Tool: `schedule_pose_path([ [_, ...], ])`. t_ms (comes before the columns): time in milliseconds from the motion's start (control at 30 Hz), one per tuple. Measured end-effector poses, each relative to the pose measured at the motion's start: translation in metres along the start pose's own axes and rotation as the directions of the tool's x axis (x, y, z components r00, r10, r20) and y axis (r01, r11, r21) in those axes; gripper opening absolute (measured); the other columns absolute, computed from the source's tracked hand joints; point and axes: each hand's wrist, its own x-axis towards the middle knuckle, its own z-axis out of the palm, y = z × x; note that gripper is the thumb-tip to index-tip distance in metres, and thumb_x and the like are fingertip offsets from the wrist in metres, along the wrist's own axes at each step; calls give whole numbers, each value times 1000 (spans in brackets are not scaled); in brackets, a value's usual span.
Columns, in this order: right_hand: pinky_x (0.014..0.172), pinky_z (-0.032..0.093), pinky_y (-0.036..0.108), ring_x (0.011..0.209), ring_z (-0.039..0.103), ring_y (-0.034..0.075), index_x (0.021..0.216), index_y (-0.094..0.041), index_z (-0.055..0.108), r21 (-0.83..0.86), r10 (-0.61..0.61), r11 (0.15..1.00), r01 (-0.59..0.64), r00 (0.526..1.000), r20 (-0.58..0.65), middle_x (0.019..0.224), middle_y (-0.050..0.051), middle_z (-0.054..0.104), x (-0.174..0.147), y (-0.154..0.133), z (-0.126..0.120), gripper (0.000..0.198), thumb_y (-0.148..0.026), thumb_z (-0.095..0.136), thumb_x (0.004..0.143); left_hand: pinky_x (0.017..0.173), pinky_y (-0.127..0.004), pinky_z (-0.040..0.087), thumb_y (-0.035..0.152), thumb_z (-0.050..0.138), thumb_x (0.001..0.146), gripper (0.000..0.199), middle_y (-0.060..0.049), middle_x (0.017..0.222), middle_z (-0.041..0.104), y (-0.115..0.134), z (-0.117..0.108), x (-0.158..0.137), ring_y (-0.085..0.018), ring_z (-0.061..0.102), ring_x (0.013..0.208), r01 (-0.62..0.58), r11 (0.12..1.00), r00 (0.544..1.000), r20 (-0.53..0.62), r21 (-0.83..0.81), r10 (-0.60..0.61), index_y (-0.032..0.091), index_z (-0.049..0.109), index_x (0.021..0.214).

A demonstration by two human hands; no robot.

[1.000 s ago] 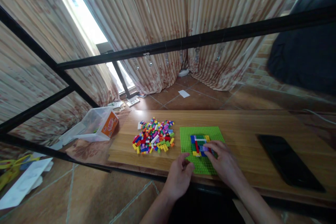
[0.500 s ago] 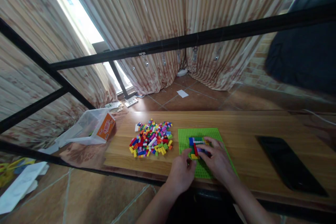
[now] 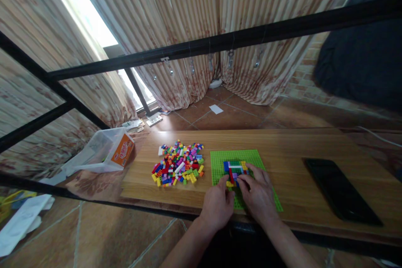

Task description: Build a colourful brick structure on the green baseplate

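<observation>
A low build of toy bricks in blue, white, red, green and yellow sits on a green studded baseplate. My left hand is curled at its lower left corner, with the index fingertip against the bricks near a yellow one. From the right, my right hand reaches over the build, thumb at its lower edge and index finger along its right side. Both hands grip the build between them. My right fingers hide part of its right side, so any loose brick under them cannot be made out.
Left of the baseplate lies a pile of loose toy bricks in mixed colours. A clear plastic bin with an orange label stands beyond the left end of the wooden table. To the right rests a black phone-like slab. A dark metal rail crosses behind.
My right fingers have shifted toward the lower right of the build, uncovering more of its top and the yellow bricks there. My left hand stays at the lower left corner. The view has moved slightly.
</observation>
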Motion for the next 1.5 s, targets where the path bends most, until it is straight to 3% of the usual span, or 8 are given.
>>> schedule_pose_path([
  [200, 89, 45, 44, 108, 50, 28, 81, -19, 72, -9, 21, 1000, -22, 1000, -19, 119, 13, 57, 1, -4, 2, 28, -33, 49, 90, 74, -34, 49, 24, 43, 87, 58, -14, 105, 69, 2, 0, -3, -25, 65, 83, -56, 992, 998, 16, 117, 55, 15, 33, 144],
  [367, 89, 44, 44, 106, 50, 27, 80, -20, 71, -5, 44, 999, -44, 999, 19, 118, 12, 58, 2, -5, -1, 27, -31, 48, 91, 85, -37, 49, 17, 37, 88, 60, -16, 119, 64, 10, -2, 0, -27, 64, 100, -151, 947, 985, 126, 283, 119, 16, 26, 147],
  [567, 90, 44, 43, 104, 51, 26, 80, -21, 71, 43, 50, 998, -50, 999, 13, 115, 10, 59, 4, -3, 2, 26, -29, 49, 90, 83, -38, 51, 9, 42, 81, 69, -17, 115, 63, 18, -1, 6, -28, 63, 101, -127, 882, 977, 213, 454, 32, 13, 24, 147],
  [900, 86, 44, 42, 103, 50, 26, 81, -23, 72, 68, 52, 996, -55, 998, 42, 116, 10, 59, 3, -5, -1, 30, -35, 47, 92, 76, -37, 52, 8, 36, 87, 55, -19, 105, 65, 32, 4, 12, -28, 65, 94, -131, 816, 981, 194, 563, 23, 8, 33, 142],
  [1100, 86, 44, 43, 102, 51, 26, 81, -24, 72, 55, 35, 998, -38, 998, 49, 113, 10, 61, 3, -5, -3, 32, -36, 45, 92, 71, -36, 53, 10, 34, 89, 51, -20, 95, 66, 31, 8, 9, -28, 67, 86, -161, 803, 985, 144, 574, 95, 5, 35, 140],
  [1300, 89, 45, 46, 106, 51, 27, 97, -19, 70, 6, 12, 1000, -12, 1000, -8, 119, 13, 57, -14, -4, -7, 30, -33, 45, 91, 71, -37, 53, 10, 30, 91, 49, -19, 95, 67, 31, 3, 5, -28, 68, 87, -137, 828, 990, 101, 544, 97, 7, 36, 139],
  [1500, 90, 46, 47, 109, 53, 26, 99, -21, 68, 89, 39, 995, -34, 997, -63, 118, 11, 58, -28, -16, -29, 27, -34, 45, 91, 77, -33, 51, 15, 49, 81, 67, -13, 108, 66, 9, -2, -11, -25, 66, 91, -132, 897, 991, 41, 421, 126, 17, 27, 145],
])
